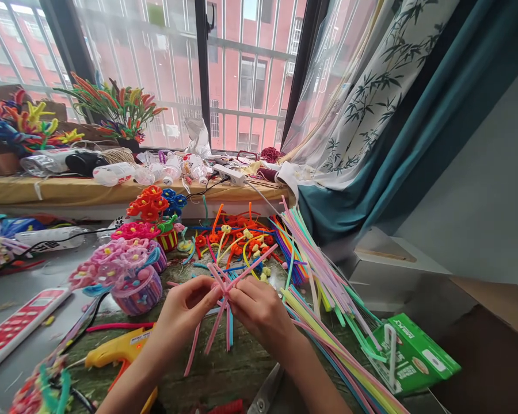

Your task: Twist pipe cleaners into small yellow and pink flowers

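Note:
My left hand [183, 313] and my right hand [259, 310] meet over the table, both pinching a bunch of pink pipe cleaners [224, 293] at its crossing point. The stems fan out above and below my fingers, with a blue one among them. A pile of loose orange, yellow and blue pipe cleaner pieces [237, 238] lies just behind the hands. Long pastel pipe cleaners [323, 276] spread diagonally to the right of my right hand.
Small pots of pipe cleaner flowers [132, 276] stand to the left. A yellow glue gun [118, 351] lies by my left forearm, scissors [265, 394] near the front edge, a green box [408, 351] at right. The windowsill [69, 190] holds bottles, bouquets and a power strip [228, 174].

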Tool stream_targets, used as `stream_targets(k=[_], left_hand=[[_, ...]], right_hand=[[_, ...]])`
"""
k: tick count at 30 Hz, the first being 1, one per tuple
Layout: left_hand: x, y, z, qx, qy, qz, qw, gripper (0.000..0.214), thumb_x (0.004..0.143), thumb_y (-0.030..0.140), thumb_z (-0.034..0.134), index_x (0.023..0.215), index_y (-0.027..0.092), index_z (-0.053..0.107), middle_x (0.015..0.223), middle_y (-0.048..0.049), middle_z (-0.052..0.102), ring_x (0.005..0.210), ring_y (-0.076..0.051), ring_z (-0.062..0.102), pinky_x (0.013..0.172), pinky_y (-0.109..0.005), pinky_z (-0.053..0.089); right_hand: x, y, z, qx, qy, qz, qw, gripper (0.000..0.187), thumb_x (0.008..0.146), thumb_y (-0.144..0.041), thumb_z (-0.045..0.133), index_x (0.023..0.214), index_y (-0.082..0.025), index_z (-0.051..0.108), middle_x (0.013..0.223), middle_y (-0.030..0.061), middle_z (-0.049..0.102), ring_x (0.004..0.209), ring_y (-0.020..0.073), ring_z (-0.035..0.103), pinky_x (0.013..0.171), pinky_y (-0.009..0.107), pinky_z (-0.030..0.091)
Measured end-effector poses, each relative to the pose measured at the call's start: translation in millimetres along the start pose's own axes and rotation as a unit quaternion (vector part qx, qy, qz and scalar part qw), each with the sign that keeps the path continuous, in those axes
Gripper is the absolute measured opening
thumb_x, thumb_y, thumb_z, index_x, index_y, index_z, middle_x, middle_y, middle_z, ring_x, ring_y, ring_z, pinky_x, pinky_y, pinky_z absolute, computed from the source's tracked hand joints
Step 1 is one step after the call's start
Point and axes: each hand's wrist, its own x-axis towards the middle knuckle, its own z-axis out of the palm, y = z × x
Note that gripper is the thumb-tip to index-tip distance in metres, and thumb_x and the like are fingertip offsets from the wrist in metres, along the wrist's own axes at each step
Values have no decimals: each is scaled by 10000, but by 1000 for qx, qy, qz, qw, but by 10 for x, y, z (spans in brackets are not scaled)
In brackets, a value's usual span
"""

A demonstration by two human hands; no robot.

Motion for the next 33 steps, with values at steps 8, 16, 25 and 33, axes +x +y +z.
stream_targets(k=[8, 16, 25, 33], left_hand=[[-1, -82, -60, 67, 13, 150, 986, 93, 828, 242, 633, 768, 174, 648, 710, 11, 631, 673, -133, 561, 622, -197, 449], [-71, 5, -36, 18, -12, 215, 976, 72, 823, 131, 631, 780, 181, 662, 728, 6, 650, 681, -133, 595, 639, -201, 466], [-76, 40, 8, -50, -29, 36, 998, 249, 822, 365, 637, 707, 146, 660, 630, 10, 596, 609, -124, 525, 571, -193, 423], [-69, 84, 19, -81, -73, -5, 994, 223, 779, 375, 691, 768, 152, 683, 651, 21, 581, 603, -105, 481, 535, -172, 384]], right_hand=[[41, -77, -25, 274, 20, 205, 939, 177, 838, -192, 551, 669, -161, 596, 622, -16, 513, 593, 115, 454, 568, 227, 367], [65, -108, 34, 666, -6, 376, 645, 284, 687, -319, 703, 523, -134, 563, 468, -20, 532, 354, 56, 411, 361, 180, 286], [45, -27, -26, 690, -14, 354, 631, 230, 710, -271, 711, 593, -128, 573, 486, -47, 503, 399, 46, 412, 395, 175, 264], [51, 15, -58, 633, -4, 345, 693, 198, 804, -284, 619, 671, -142, 583, 574, -12, 570, 456, 73, 447, 448, 200, 315]])
